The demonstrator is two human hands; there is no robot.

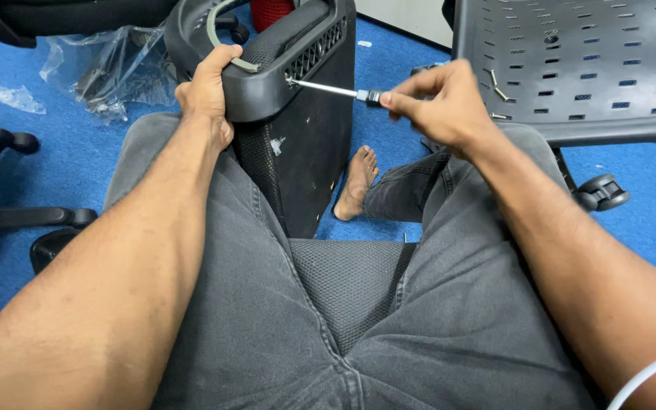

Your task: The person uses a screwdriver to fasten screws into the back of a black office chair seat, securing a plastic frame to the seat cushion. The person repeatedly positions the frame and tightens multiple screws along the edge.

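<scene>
Left hand (208, 89): clenched over the upper rim of the black chair part (298, 114); thumb on top, fingers wrapped out of sight behind the moulded edge; it pins the part against the left thigh
Right hand (438, 102): pinched around the dark handle of the screwdriver (335, 90); fingertips and thumb bunched at the handle's end
Screwdriver: silver shaft nearly level, tilted slightly upward toward its tip; long axis runs from the right hand leftward; tip meets the side of the chair part just beside the slotted grille
Key relation: the contact point lies to the left of the right hand and just right of the left hand; the left hand is much the nearer of the two to that spot, the right hand stands off by the tool's length
Chair part: upright between the knees, lower edge down toward the blue carpet (647, 220)
Perforated seat shell (571, 61): to the right, behind the right hand; small loose screws (497, 85) lie on it
Clear plastic wrap (108, 68): crumpled on the carpet, upper left
</scene>
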